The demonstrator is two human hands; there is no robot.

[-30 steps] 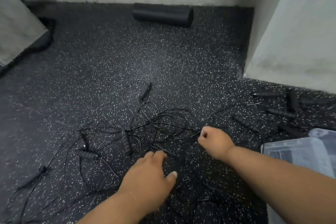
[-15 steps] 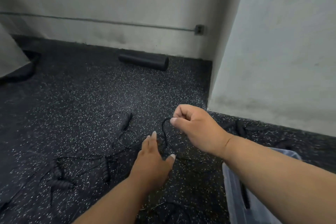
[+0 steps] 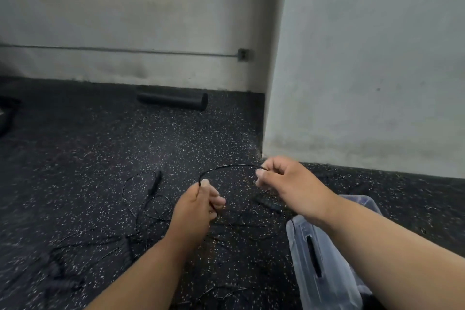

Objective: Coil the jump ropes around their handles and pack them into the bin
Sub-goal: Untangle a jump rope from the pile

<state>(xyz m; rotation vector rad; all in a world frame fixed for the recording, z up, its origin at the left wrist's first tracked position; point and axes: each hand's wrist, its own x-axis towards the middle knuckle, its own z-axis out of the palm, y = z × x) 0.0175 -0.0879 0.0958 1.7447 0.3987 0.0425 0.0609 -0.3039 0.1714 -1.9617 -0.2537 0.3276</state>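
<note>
Both hands are up over the black speckled rubber floor (image 3: 100,158), and a thin black jump rope cord (image 3: 226,166) arches between them. The left hand (image 3: 198,205) pinches one end of that arc between thumb and fingertips, the other fingers curled under, with the cord running down past its palm. The right hand (image 3: 284,184) pinches the other end between thumb and forefinger, the rest of its fingers curled in. Below them, more thin black cords (image 3: 148,206) sprawl in loose loops across the floor, and a slim black ribbed handle (image 3: 154,184) lies among them to the left of the hands. Another dark handle (image 3: 268,202) lies on the floor just under the right wrist. The clear plastic bin (image 3: 324,259) sits at the near right of the floor, partly hidden by the right forearm, with a dark slot in its wall. Far back, a black foam roller (image 3: 173,100) lies along the foot of the pale wall (image 3: 125,20).
</note>
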